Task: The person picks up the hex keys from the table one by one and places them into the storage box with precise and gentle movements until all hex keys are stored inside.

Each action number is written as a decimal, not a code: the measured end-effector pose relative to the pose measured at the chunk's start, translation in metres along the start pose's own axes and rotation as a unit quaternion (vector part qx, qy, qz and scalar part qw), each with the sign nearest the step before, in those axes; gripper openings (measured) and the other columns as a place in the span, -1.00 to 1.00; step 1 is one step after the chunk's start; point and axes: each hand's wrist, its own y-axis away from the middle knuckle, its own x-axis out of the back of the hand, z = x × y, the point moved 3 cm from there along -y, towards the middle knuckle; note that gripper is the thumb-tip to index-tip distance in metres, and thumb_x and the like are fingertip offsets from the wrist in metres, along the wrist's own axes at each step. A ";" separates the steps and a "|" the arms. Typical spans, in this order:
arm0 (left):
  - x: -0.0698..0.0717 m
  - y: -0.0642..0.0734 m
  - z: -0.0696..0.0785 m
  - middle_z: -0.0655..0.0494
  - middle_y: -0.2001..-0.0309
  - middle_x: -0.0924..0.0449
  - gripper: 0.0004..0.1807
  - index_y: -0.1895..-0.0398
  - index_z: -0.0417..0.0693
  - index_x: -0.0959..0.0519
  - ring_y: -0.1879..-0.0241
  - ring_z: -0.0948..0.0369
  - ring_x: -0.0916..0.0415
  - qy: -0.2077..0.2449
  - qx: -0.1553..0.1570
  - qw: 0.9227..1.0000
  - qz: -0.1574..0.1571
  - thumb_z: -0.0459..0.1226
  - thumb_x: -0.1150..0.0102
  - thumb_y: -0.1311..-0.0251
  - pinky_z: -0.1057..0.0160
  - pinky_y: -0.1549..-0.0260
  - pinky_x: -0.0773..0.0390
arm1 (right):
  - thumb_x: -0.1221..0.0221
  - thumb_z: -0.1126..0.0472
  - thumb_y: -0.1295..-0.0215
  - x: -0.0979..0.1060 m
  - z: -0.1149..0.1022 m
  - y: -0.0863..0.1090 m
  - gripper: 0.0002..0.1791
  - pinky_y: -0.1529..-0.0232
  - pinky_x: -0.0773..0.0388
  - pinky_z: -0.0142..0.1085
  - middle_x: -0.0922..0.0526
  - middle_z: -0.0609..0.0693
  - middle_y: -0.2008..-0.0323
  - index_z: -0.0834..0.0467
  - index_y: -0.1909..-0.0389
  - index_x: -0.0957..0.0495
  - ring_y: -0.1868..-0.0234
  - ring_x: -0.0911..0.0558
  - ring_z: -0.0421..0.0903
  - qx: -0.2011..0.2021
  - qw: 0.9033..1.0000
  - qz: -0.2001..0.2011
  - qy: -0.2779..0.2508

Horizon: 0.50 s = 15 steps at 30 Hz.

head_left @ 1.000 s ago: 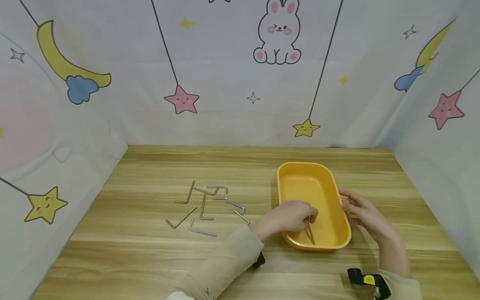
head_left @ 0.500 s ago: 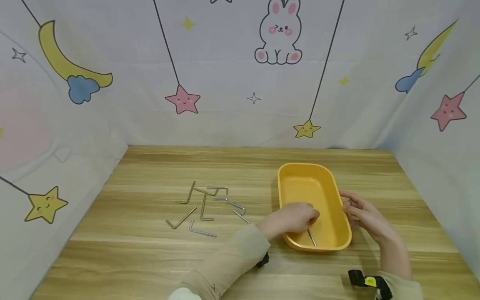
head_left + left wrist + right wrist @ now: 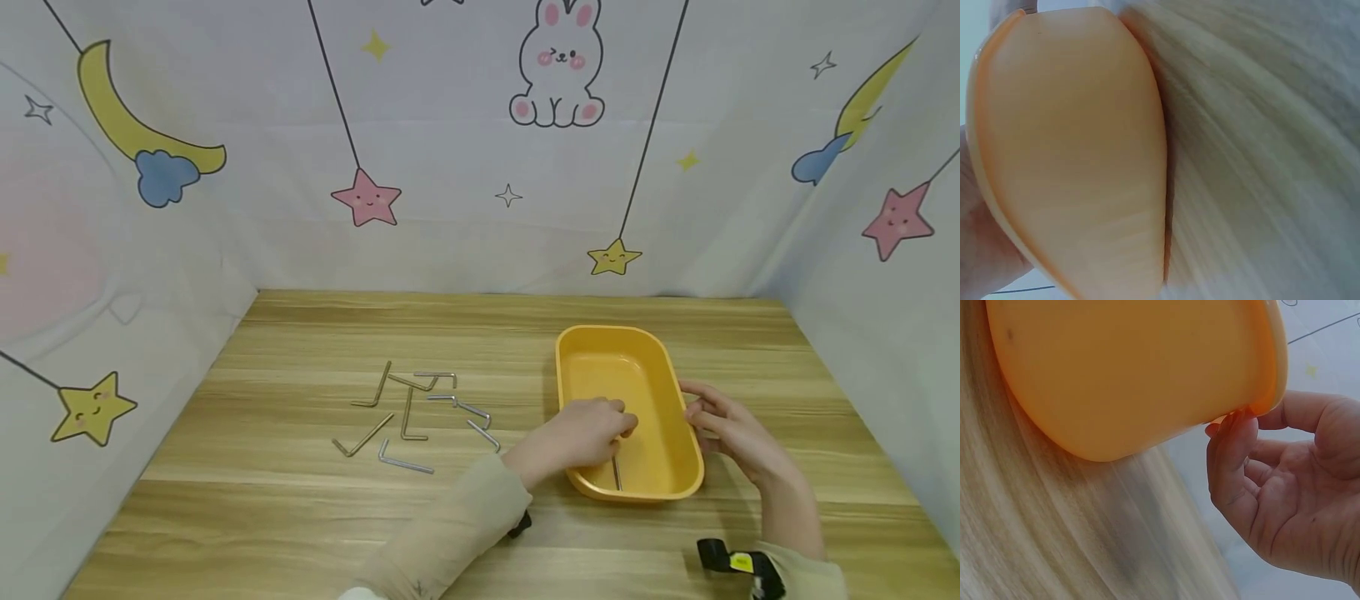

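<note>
My left hand [image 3: 583, 432] reaches over the near left rim of a yellow plastic bin [image 3: 611, 379], its fingers curled low inside. Below those fingers sticks out the thin shaft of a hex key [image 3: 617, 475], which the hand appears to hold; its other end is hidden. At the bin's right side my right hand [image 3: 731, 429] grips the rim, as the right wrist view shows with fingers [image 3: 1235, 450] curled against the wall. The left wrist view has mostly the bin's outer wall [image 3: 1079, 150], with part of the left hand [image 3: 985, 244] behind the rim.
Several L-shaped hex keys, brass-coloured ones [image 3: 407, 414] and silver ones [image 3: 405, 463], lie loosely grouped on the wood-grain table [image 3: 300, 517], left of the bin. White printed cloth [image 3: 450, 250] encloses the table at the back and sides.
My left hand dips slightly, then lifts a little and shifts left inside the bin. The hex key's visible shaft now points more straight toward me. The right hand keeps its place on the bin.
</note>
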 end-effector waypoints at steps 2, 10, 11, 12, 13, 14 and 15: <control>0.002 0.002 0.001 0.26 0.32 -0.51 -0.91 0.23 0.15 -0.55 0.41 0.31 -0.45 -0.013 -0.006 1.000 0.010 -0.22 -0.15 -0.22 0.41 0.53 -0.36 | 0.06 0.16 -0.47 0.000 0.000 0.000 -0.37 0.36 -0.55 -0.29 -0.40 -0.12 0.32 0.35 -0.42 0.00 0.48 -0.40 -0.22 0.001 1.000 -0.001 0.000; 0.009 0.015 0.007 0.29 0.32 -0.53 -0.91 0.21 0.17 -0.57 0.38 0.36 -0.45 -0.044 -0.037 0.996 0.063 -0.14 -0.15 -0.25 0.46 0.49 -0.40 | 0.07 0.15 -0.47 0.001 0.000 -0.001 -0.37 0.37 -0.54 -0.29 -0.40 -0.12 0.32 0.33 -0.42 0.00 0.49 -0.40 -0.22 -0.001 1.000 -0.002 0.001; 0.010 0.017 0.007 0.30 0.31 -0.52 -0.91 0.21 0.17 -0.57 0.38 0.36 -0.45 -0.045 -0.039 0.996 0.065 -0.14 -0.15 -0.25 0.47 0.49 -0.40 | 0.07 0.15 -0.47 0.001 0.000 -0.001 -0.38 0.37 -0.54 -0.29 -0.40 -0.12 0.32 0.33 -0.42 0.00 0.49 -0.40 -0.22 -0.001 1.000 -0.003 0.001; 0.011 0.019 0.008 0.30 0.31 -0.53 -0.91 0.21 0.17 -0.57 0.38 0.36 -0.45 -0.046 -0.040 0.996 0.067 -0.14 -0.15 -0.25 0.47 0.49 -0.39 | 0.07 0.15 -0.47 0.001 0.000 -0.001 -0.38 0.36 -0.55 -0.29 -0.41 -0.12 0.32 0.33 -0.42 0.00 0.49 -0.40 -0.22 -0.001 1.000 -0.003 0.000; 0.012 0.020 0.009 0.30 0.31 -0.53 -0.91 0.21 0.18 -0.57 0.37 0.36 -0.45 -0.047 -0.041 0.996 0.068 -0.14 -0.15 -0.24 0.47 0.50 -0.39 | 0.06 0.15 -0.47 0.001 0.001 -0.001 -0.38 0.36 -0.55 -0.29 -0.41 -0.12 0.32 0.33 -0.42 -0.01 0.48 -0.40 -0.22 -0.002 1.000 -0.003 -0.001; 0.014 0.022 0.009 0.31 0.31 -0.53 -0.90 0.21 0.18 -0.57 0.37 0.36 -0.45 -0.047 -0.042 0.996 0.070 -0.14 -0.14 -0.25 0.47 0.50 -0.39 | 0.06 0.15 -0.47 0.001 0.001 -0.001 -0.38 0.35 -0.55 -0.29 -0.41 -0.12 0.32 0.32 -0.42 -0.01 0.48 -0.41 -0.22 -0.003 1.000 -0.003 -0.002; 0.015 0.024 0.010 0.31 0.31 -0.53 -0.90 0.20 0.18 -0.58 0.37 0.36 -0.44 -0.047 -0.044 0.995 0.072 -0.14 -0.14 -0.25 0.48 0.50 -0.38 | 0.06 0.15 -0.47 0.001 0.001 -0.001 -0.38 0.35 -0.55 -0.29 -0.41 -0.13 0.32 0.32 -0.42 -0.01 0.47 -0.41 -0.22 -0.003 1.000 -0.003 -0.003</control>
